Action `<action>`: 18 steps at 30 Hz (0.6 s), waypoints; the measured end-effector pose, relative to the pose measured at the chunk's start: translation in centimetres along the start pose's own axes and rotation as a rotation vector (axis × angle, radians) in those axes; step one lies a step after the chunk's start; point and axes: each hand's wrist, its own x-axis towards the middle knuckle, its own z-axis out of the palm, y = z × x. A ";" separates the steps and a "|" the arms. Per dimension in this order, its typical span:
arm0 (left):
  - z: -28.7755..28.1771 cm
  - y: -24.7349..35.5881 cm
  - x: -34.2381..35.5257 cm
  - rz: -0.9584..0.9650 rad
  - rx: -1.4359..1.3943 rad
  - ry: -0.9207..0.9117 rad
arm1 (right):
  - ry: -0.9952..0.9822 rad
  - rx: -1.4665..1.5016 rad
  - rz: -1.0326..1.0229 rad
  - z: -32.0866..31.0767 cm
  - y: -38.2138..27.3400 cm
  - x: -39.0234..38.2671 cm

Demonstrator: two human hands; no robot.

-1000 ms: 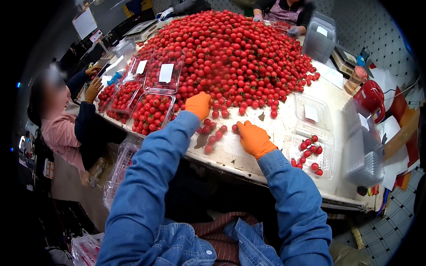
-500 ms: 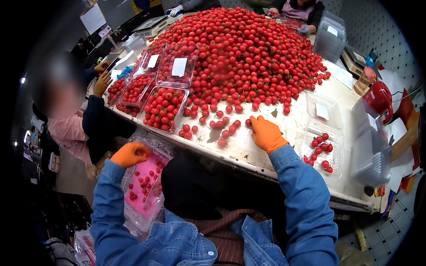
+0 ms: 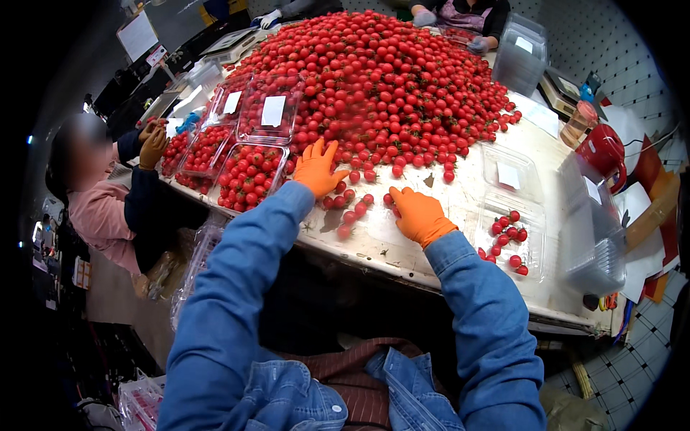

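Observation:
A large heap of red cherry tomatoes (image 3: 402, 86) covers the white table. At its near edge my left hand (image 3: 316, 169), in an orange glove, is open with fingers spread over the tomatoes. My right hand (image 3: 422, 217), gloved alike, rests on the tabletop with curled fingers closed against a cherry tomato (image 3: 389, 199); its grip is partly hidden. Several loose tomatoes (image 3: 350, 216) lie between my hands. Left of my left hand stands a filled clear clamshell box (image 3: 249, 176), lid raised. To the right, an open clamshell box (image 3: 533, 248) holds several tomatoes.
Stacked clear boxes (image 3: 593, 241) stand at the right edge, near a red mug (image 3: 602, 152). More stacked boxes (image 3: 520, 54) and a scale (image 3: 564, 92) are farther back. A co-worker in pink (image 3: 100, 219) handles filled boxes at left; others are across the table.
My left hand has risen from above the pink-lined crate below the table to the heap's edge, and its fingers have spread. My right hand stays by the same tomato. The view has shifted slightly.

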 end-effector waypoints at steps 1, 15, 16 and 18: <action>1.1 0.2 0.8 -0.059 0.059 0.025 | 0.015 0.006 -0.008 -0.1 0.0 -0.1; -3.9 7.5 -7.3 0.365 -0.084 -0.305 | -0.140 0.248 -0.036 -2.5 0.0 -2.6; -3.1 6.5 -6.9 0.447 -0.279 -0.168 | -0.151 0.318 -0.081 -2.5 -0.2 -2.8; -4.1 5.5 -4.5 0.380 -0.336 -0.142 | -0.035 0.282 -0.094 -2.3 0.5 -2.4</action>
